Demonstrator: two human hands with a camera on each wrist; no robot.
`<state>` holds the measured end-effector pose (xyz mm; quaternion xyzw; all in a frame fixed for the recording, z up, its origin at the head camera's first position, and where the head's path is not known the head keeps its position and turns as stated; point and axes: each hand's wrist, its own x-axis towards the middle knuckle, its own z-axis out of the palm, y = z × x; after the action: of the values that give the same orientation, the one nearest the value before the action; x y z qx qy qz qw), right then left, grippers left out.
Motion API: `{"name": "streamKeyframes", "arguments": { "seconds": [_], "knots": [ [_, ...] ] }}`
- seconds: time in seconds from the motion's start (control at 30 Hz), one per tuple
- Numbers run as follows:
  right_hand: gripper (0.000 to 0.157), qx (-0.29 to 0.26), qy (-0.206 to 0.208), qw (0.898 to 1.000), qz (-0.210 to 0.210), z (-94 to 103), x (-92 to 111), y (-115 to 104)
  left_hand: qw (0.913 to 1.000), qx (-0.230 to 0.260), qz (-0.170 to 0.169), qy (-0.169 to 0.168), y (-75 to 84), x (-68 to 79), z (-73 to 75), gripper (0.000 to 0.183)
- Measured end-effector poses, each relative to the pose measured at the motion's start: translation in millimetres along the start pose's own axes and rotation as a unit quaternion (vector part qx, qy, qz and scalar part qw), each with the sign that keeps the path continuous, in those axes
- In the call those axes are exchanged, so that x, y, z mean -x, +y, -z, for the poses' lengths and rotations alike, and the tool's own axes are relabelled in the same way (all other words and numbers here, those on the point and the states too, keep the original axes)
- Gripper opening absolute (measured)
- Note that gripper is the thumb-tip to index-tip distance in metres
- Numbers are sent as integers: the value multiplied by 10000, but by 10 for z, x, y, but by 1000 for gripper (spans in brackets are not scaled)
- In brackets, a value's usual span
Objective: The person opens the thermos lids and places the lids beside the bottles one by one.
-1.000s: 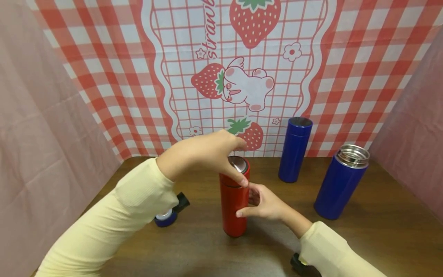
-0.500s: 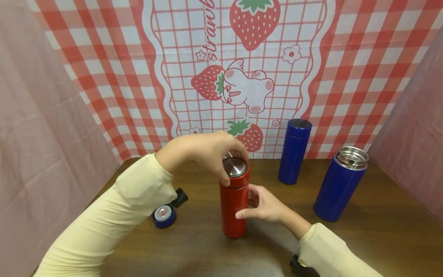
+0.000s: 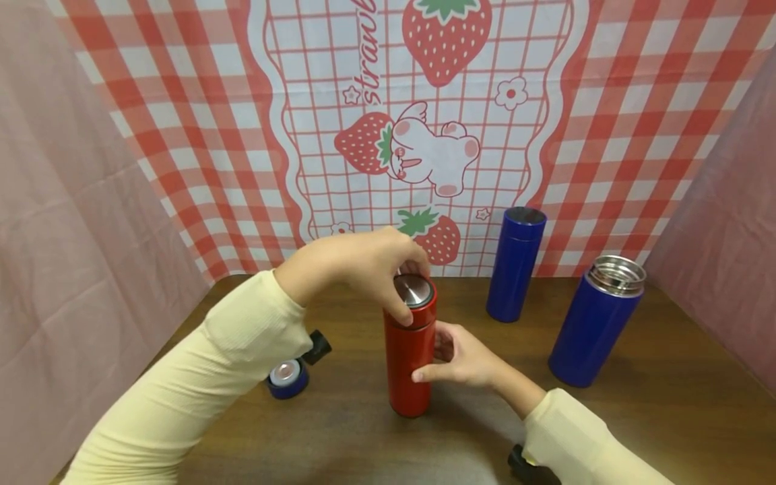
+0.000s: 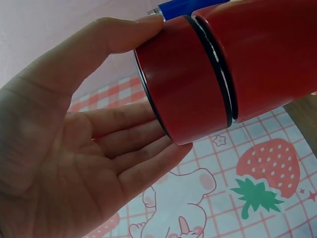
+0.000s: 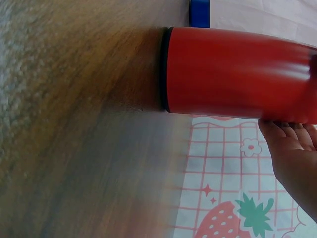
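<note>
A red thermos [image 3: 409, 374] stands upright on the table near the middle in the head view. Its red lid [image 3: 424, 314] has a shiny steel top. My left hand [image 3: 372, 266] grips this lid from above, thumb at the front and fingers behind. In the left wrist view a dark seam with a silver line [image 4: 218, 64] runs between lid and body. Lower down, my right hand [image 3: 469, 357] holds the body from the right, thumb in front; its fingers go behind the thermos. The right wrist view shows the dark base of the thermos on the wood.
At the back right stands a capped blue thermos [image 3: 512, 269]. A wider blue thermos [image 3: 588, 337], uncapped with a bare steel mouth, is in front and right of it. A blue lid [image 3: 287, 379] lies inside up at the left, near my sleeve. Checked cloth [image 3: 230, 135] hangs behind the table.
My left hand's thumb shifted left round the lid's front, then slightly back right, uncovering more of the steel top. My right hand and the thermos stay in place.
</note>
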<state>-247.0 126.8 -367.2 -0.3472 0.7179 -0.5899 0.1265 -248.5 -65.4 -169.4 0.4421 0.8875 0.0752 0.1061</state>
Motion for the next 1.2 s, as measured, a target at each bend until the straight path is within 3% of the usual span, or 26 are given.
{"name": "streamKeyframes", "arguments": {
  "seconds": [0.6,0.93,1.2],
  "knots": [
    [61,15,-19,10000,41,12,4,-6,9966,-527,173,614,34,3,-120,37],
    [60,52,-28,10000,56,14,4,-1,9927,-785,339,851,52,-31,-142,48],
    [60,107,-41,9999,77,20,4,10,9899,-710,558,1088,68,-41,-173,58]
  ]
}}
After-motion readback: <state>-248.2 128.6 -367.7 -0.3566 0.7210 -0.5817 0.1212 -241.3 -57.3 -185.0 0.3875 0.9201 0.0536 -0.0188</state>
